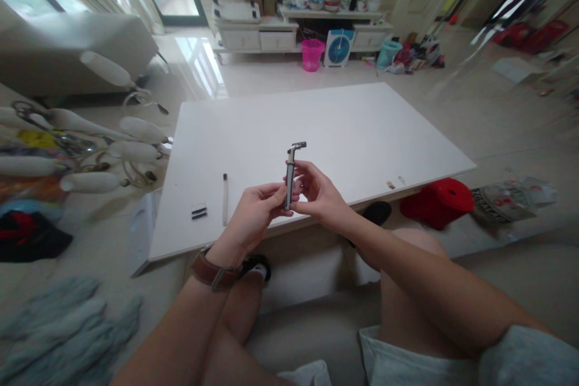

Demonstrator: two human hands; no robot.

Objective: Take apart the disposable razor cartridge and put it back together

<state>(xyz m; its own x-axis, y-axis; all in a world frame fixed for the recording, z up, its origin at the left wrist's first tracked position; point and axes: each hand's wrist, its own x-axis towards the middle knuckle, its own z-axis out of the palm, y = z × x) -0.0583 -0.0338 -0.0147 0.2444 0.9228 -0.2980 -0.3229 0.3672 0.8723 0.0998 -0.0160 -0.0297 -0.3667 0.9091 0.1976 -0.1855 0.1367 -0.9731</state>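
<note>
Both hands meet above the near edge of a low white table (344, 126). They hold a slim metal razor (291, 172) upright, its head at the top. My left hand (253, 217), with a brown watch strap on the wrist, pinches the lower part of the handle. My right hand (316, 193) closes its fingers on the handle from the right. On the table to the left lie a thin pale stick (225, 199) and a small dark block (199, 211).
Two tiny bits (391, 184) lie near the table's right front edge. A red object (438, 200) and a printed bag (511, 198) sit on the floor to the right. A rack of white-handled tools (90, 151) stands left. A pink bin (312, 54) and a fan (339, 48) are far back.
</note>
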